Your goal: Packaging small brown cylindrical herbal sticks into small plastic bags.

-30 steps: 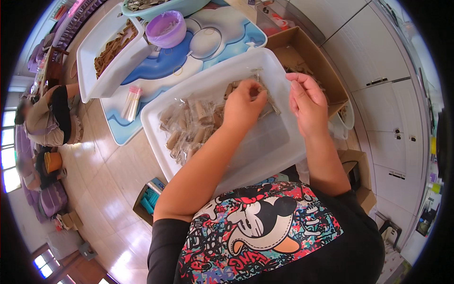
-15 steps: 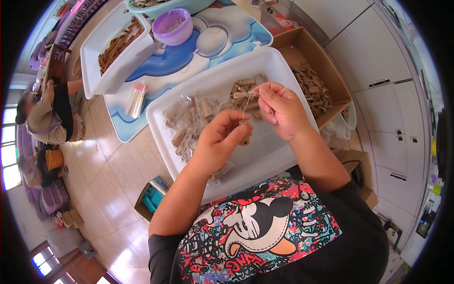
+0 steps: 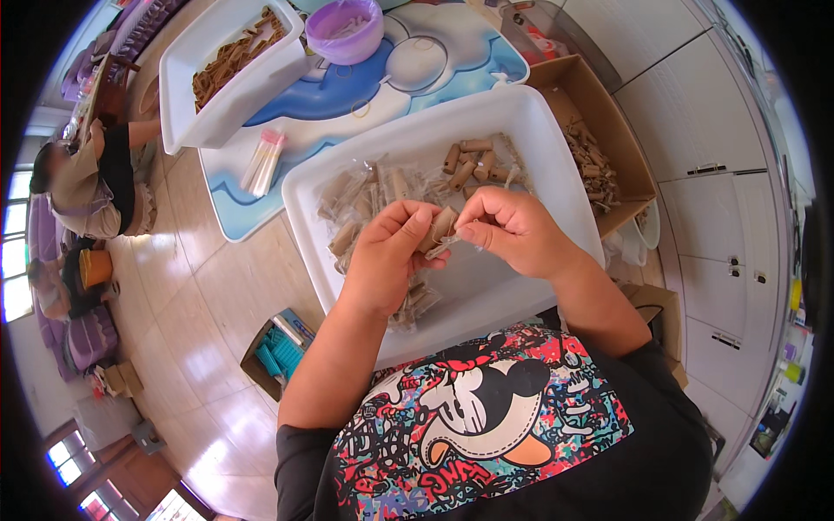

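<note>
Over a white plastic tub [image 3: 495,300], my left hand [image 3: 387,252] grips a small brown cardboard tube [image 3: 441,227] between thumb and fingers. My right hand [image 3: 517,233] is closed in a pinch at the tube's lower right end, where a pale string-like bit shows; most of it is hidden by the fingers. Beneath and left of my hands lie several tubes in clear plastic wrap [image 3: 365,187]. Loose brown tubes [image 3: 469,165] sit farther back in the tub.
A cardboard box [image 3: 621,143] of more tubes stands at the right. Behind the tub is a blue-and-white table [image 3: 391,104] with a white bin [image 3: 221,130], a purple bowl [image 3: 347,43] and clear bags [image 3: 263,161]. A small box [image 3: 282,347] stands lower left. A person sits far left.
My right hand has come down toward my left. The tube, dangling lower before, is now turned up between both hands; the string stretched between them is no longer visible. The whole view has shifted slightly.
</note>
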Tool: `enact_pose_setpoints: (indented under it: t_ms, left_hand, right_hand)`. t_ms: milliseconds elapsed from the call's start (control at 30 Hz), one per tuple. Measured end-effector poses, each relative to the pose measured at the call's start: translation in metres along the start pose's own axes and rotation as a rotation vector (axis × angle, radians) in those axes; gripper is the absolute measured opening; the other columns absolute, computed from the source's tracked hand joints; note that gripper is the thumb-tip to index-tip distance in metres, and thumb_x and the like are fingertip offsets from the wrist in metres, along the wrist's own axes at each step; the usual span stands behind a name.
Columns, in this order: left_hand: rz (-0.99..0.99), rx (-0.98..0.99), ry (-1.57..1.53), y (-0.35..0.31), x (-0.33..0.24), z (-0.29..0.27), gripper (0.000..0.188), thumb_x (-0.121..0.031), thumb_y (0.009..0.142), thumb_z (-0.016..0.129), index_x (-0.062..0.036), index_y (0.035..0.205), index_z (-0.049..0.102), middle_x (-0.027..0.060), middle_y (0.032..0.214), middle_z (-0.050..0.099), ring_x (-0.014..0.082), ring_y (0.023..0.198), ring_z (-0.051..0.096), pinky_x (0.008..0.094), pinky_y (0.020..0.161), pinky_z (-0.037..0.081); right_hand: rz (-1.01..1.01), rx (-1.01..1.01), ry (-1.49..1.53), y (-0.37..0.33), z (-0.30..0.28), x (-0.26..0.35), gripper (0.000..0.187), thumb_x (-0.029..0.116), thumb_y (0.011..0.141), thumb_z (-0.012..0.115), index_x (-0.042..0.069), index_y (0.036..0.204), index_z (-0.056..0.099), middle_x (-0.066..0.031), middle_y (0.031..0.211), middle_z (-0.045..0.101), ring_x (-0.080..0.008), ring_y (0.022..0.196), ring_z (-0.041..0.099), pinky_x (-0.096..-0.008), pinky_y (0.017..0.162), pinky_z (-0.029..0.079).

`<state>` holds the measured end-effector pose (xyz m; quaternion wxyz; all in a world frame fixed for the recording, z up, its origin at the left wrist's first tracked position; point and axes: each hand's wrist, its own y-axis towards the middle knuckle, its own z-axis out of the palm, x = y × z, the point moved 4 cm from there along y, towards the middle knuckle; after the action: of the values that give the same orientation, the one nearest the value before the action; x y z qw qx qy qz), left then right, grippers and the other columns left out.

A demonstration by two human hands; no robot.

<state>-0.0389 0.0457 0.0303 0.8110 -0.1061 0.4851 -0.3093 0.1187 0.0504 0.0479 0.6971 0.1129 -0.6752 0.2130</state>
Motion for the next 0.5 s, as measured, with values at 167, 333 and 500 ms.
enact_pose_setpoints:
  t_ms: [167, 333, 500]
  left_hand:
    - [-0.018, -0.002, -0.106, -0.0011, 0.0011, 0.0015, 0.019, -0.015, 0.089, 0.051, -0.0017, 0.102, 0.054, 0.0035, 0.087, 0.059, 0.0104, 0.077, 0.055, 0.0241, 0.066, 0.047]
    - [0.059, -0.026, 0.064, -0.0004, 0.0028, 0.0000, 0.025, -0.008, 0.086, 0.054, 0.0011, 0.110, 0.054, 0.0045, 0.093, 0.059, 0.0106, 0.080, 0.054, 0.0246, 0.069, 0.045]
    - [0.125, 0.012, 0.170, -0.0036, -0.0031, 0.0054, 0.033, 0.000, 0.083, 0.054, 0.0027, 0.116, 0.051, 0.0073, 0.102, 0.059, 0.0118, 0.088, 0.055, 0.0245, 0.076, 0.045]
  right_hand:
    - [-0.028, 0.040, -0.059, 0.0012, -0.0013, -0.0015, 0.008, 0.010, 0.084, 0.058, 0.003, 0.086, 0.054, 0.0018, 0.072, 0.051, -0.0032, 0.065, 0.044, -0.0194, 0.057, 0.037]
    - [0.004, -0.071, -0.044, 0.0016, -0.0004, 0.0015, 0.018, 0.008, 0.084, 0.058, 0.002, 0.100, 0.052, 0.0034, 0.069, 0.048, -0.0021, 0.062, 0.041, -0.0185, 0.053, 0.034]
    - [-0.006, -0.062, -0.086, 0.0020, 0.0014, 0.0018, 0.025, 0.007, 0.084, 0.057, 0.001, 0.108, 0.051, 0.0041, 0.069, 0.048, -0.0021, 0.061, 0.040, -0.0179, 0.053, 0.034]
